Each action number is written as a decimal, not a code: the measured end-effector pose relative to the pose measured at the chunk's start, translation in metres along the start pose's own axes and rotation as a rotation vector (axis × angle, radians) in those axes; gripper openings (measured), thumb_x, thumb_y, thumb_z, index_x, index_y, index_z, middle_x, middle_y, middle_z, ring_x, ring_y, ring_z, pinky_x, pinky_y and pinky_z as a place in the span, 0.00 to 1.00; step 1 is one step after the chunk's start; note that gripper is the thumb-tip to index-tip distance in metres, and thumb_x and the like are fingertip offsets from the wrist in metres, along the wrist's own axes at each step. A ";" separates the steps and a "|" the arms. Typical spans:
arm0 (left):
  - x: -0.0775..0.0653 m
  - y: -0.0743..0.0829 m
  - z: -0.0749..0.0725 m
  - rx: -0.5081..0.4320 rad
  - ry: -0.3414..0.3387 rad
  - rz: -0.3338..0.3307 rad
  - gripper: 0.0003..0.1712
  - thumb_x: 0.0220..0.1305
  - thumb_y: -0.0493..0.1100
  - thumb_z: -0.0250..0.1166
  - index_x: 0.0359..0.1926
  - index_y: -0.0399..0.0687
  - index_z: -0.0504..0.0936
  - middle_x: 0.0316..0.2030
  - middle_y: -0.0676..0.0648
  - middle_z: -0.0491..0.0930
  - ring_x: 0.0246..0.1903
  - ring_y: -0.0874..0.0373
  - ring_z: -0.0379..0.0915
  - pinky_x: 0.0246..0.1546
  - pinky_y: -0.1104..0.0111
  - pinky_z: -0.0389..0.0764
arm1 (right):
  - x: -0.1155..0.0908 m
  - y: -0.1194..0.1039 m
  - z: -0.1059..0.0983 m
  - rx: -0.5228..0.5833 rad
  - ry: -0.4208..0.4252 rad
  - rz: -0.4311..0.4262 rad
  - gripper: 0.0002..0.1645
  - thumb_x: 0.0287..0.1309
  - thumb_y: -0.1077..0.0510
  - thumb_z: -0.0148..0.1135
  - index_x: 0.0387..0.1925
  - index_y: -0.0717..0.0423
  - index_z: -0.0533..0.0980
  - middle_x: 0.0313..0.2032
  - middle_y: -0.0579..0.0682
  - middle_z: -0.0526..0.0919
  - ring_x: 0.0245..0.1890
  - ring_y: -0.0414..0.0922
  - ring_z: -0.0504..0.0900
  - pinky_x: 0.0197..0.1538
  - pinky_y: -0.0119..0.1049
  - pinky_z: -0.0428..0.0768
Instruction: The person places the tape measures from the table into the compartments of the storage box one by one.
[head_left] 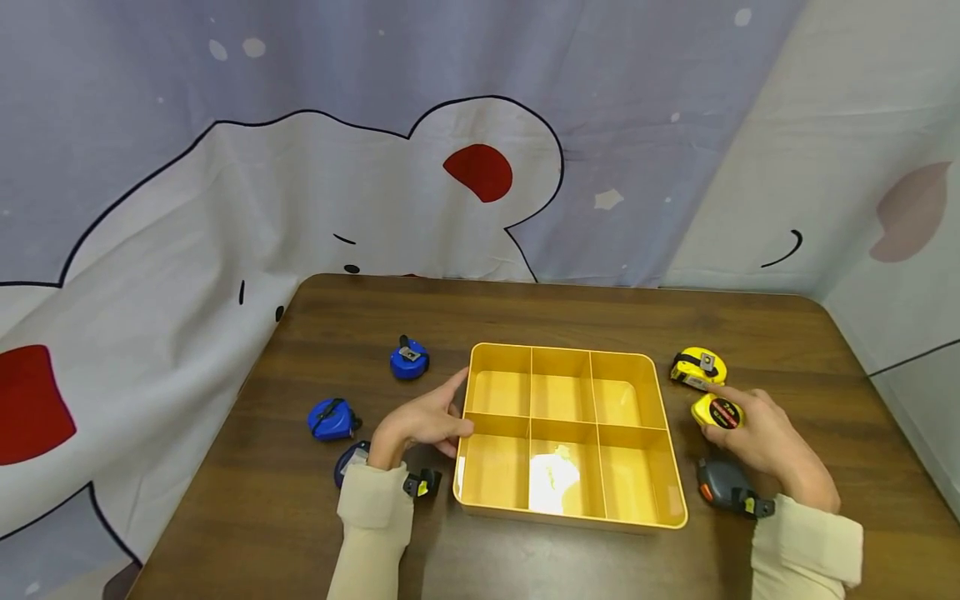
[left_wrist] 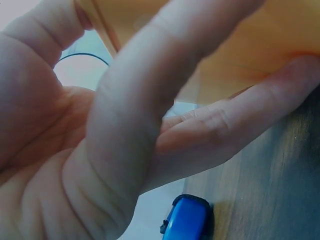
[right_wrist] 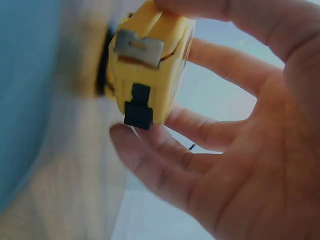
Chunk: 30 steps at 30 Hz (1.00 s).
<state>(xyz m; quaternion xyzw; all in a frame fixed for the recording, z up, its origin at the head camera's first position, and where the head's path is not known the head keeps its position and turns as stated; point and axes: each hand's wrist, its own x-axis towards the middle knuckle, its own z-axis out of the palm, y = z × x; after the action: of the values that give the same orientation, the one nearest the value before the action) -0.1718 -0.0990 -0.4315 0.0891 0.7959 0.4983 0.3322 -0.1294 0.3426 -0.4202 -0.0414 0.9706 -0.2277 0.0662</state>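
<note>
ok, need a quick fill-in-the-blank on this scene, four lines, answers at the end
1. The left hand holds the tray, which is divided into ____ compartments.
2. The right hand holds a tape measure with a ____ case.
3. In the head view, the dark grey tape measure lies to the ____ of the tray.
4. In the left wrist view, the case at the bottom edge is ____.

Missing words: six; yellow; right; blue.
</note>
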 end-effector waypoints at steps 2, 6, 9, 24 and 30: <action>0.000 0.000 0.000 0.007 0.000 0.006 0.58 0.52 0.35 0.63 0.72 0.58 0.32 0.28 0.41 0.79 0.23 0.52 0.78 0.23 0.60 0.81 | -0.002 -0.006 -0.003 0.008 0.021 -0.008 0.41 0.49 0.49 0.65 0.63 0.58 0.64 0.48 0.70 0.67 0.43 0.61 0.69 0.35 0.47 0.71; 0.001 0.000 0.000 -0.003 -0.009 0.016 0.58 0.51 0.34 0.63 0.72 0.58 0.33 0.27 0.41 0.80 0.22 0.51 0.79 0.23 0.59 0.81 | -0.006 -0.019 -0.008 0.011 0.092 -0.057 0.40 0.48 0.50 0.66 0.62 0.58 0.65 0.48 0.69 0.67 0.39 0.59 0.70 0.30 0.37 0.67; 0.002 0.000 0.000 -0.014 -0.007 0.013 0.57 0.52 0.33 0.63 0.72 0.58 0.34 0.28 0.41 0.81 0.22 0.50 0.79 0.23 0.60 0.81 | -0.006 -0.031 -0.011 0.017 0.133 -0.097 0.39 0.47 0.51 0.67 0.61 0.59 0.66 0.48 0.68 0.67 0.38 0.58 0.70 0.31 0.37 0.67; 0.002 0.000 0.000 -0.005 -0.009 0.018 0.57 0.52 0.33 0.63 0.72 0.57 0.34 0.27 0.41 0.81 0.22 0.50 0.79 0.24 0.59 0.81 | 0.014 -0.081 -0.007 -0.020 0.001 -0.307 0.35 0.49 0.54 0.67 0.60 0.55 0.68 0.49 0.59 0.70 0.45 0.53 0.72 0.43 0.47 0.72; 0.002 -0.001 -0.002 0.015 -0.004 0.035 0.56 0.52 0.34 0.63 0.72 0.56 0.34 0.26 0.42 0.81 0.21 0.50 0.79 0.23 0.60 0.81 | 0.022 -0.090 -0.004 -0.068 -0.066 -0.355 0.35 0.50 0.53 0.66 0.60 0.55 0.67 0.51 0.60 0.69 0.51 0.58 0.70 0.50 0.54 0.70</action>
<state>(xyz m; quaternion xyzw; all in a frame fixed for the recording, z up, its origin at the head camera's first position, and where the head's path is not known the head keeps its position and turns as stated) -0.1740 -0.0997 -0.4326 0.1066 0.7972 0.4980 0.3243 -0.1468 0.2621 -0.3788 -0.2218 0.9524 -0.2016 0.0553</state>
